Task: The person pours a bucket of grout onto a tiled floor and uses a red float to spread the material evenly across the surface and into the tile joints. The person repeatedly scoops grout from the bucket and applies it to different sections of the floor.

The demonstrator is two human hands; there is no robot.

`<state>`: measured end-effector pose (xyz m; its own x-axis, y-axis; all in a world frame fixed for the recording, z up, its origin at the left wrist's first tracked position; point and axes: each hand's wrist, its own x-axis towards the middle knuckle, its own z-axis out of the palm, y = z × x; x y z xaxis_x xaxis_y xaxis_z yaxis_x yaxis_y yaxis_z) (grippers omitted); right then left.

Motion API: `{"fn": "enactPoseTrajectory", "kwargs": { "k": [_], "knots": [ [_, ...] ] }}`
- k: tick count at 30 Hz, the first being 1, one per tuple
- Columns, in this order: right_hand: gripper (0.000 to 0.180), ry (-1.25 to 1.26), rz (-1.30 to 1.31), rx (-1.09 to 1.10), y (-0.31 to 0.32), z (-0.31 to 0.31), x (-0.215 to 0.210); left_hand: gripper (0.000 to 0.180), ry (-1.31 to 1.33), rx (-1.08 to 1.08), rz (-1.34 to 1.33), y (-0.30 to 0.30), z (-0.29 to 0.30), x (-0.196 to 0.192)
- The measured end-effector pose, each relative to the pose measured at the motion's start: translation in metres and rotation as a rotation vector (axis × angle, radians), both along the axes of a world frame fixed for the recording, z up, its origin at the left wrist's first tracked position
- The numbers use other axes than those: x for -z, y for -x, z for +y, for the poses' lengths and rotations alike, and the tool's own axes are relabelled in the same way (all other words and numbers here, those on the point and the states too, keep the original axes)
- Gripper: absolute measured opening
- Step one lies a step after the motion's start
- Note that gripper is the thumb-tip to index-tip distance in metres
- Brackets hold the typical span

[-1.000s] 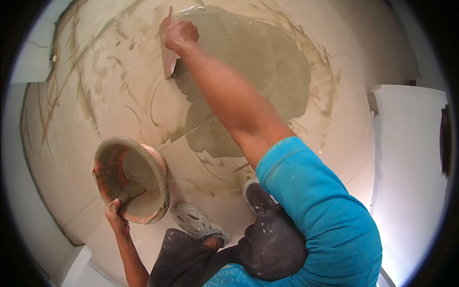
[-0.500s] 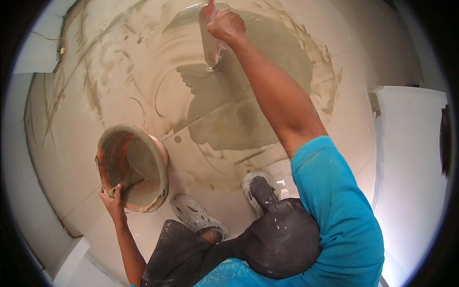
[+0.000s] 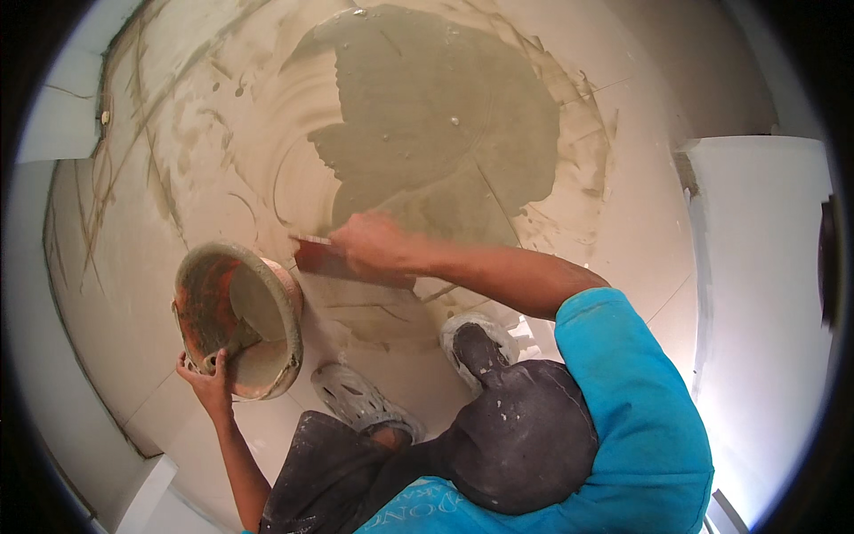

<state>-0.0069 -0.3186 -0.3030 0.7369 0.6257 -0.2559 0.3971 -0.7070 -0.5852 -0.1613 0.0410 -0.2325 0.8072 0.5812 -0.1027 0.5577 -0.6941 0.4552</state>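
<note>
My left hand (image 3: 209, 378) grips the near rim of a tilted orange bucket (image 3: 289, 307), caked in grey, with the thumb inside. Grey paste lies in the bucket, and a grey-coated tool (image 3: 238, 338), perhaps a trowel, leans by the thumb. In my right hand (image 3: 374, 245), blurred by motion, is a red grout float (image 3: 322, 261), held low over the floor just right of the bucket. Beyond it spreads a broad pool of wet grey grout (image 3: 445, 116) across the tiles. The float's lower edge is partly hard to make out.
Both my feet, in grey-smeared clogs (image 3: 356, 396), stand on the tiled floor (image 3: 169, 400) near the bucket. White low walls (image 3: 756, 267) rise at the right, with more at the left. Dried grey streaks mark the floor at the far left.
My right hand has drawn the red float from the far part of the pool back toward me, near the bucket. A smeared band crosses the pool's near part. My left hand keeps its grip.
</note>
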Motion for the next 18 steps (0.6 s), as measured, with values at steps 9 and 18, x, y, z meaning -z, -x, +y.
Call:
{"fn": "enactPoseTrajectory", "kwargs": {
  "k": [9, 18],
  "knots": [
    [0.016, 0.032, -0.111, 0.335, -0.089, -0.039, -0.003, 0.072, -0.037, 0.063, -0.041, -0.002, -0.013, -0.006],
    [0.022, 0.008, -0.255, 0.463, -0.146, -0.087, -0.003, 0.05, -0.134, 0.226, -0.097, 0.007, 0.009, 0.001]
  ]
}}
